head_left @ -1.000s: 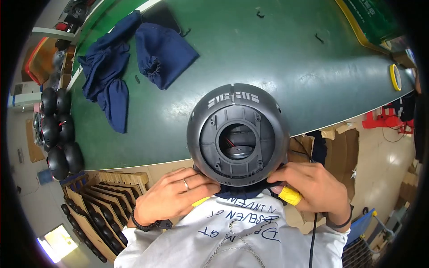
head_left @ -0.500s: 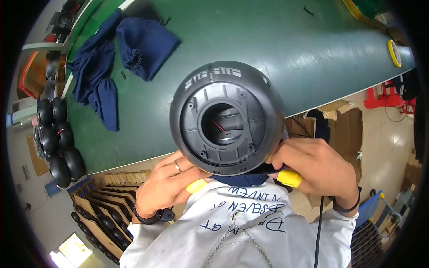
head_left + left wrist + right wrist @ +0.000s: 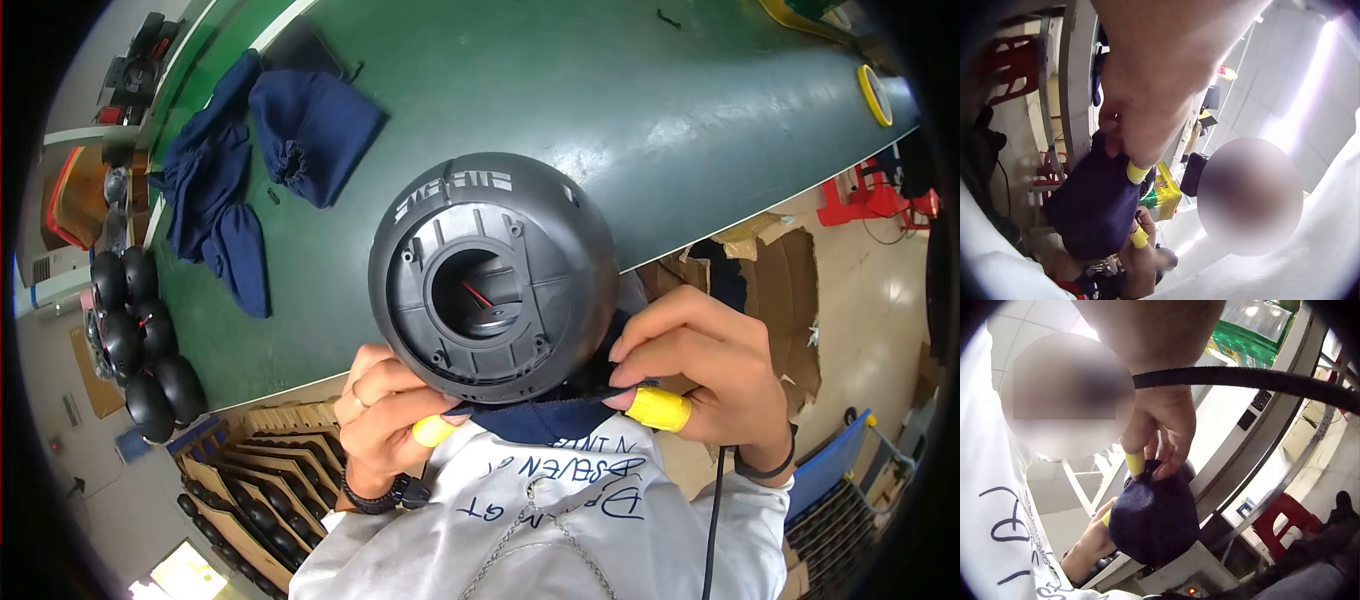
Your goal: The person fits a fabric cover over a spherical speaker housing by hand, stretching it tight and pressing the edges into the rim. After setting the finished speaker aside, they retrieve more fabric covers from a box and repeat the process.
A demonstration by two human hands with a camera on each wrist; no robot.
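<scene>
A round black plastic housing point(image 3: 580, 260) is held in front of the chest, its ribbed face up. Through its central hole a red wire point(image 3: 476, 293) shows. Dark navy cloth point(image 3: 535, 420) wraps the underside; in both wrist views the cloth bulges below the hands. My left hand point(image 3: 390, 410) pinches the cloth's edge at the housing's lower left. On the lower right, my right hand point(image 3: 700, 370) grips the same edge between thumb and fingers, drawn slightly off the housing. Yellow tape point(image 3: 658, 409) wraps the right thumb, and more covers the left one.
Two navy cloth pieces, one a gathered bag point(image 3: 312, 135), lie on the green table point(image 3: 560, 90). A yellow tape roll point(image 3: 874, 95) sits near its right corner. Black round parts point(image 3: 150, 405) stand at left, a cardboard rack point(image 3: 260, 480) below, an open carton point(image 3: 785, 310) at right.
The housing has shifted left in the head view and tilted. More navy cloth shows below it, and my right fingers have drawn the edge outward. The head view itself has shifted too.
</scene>
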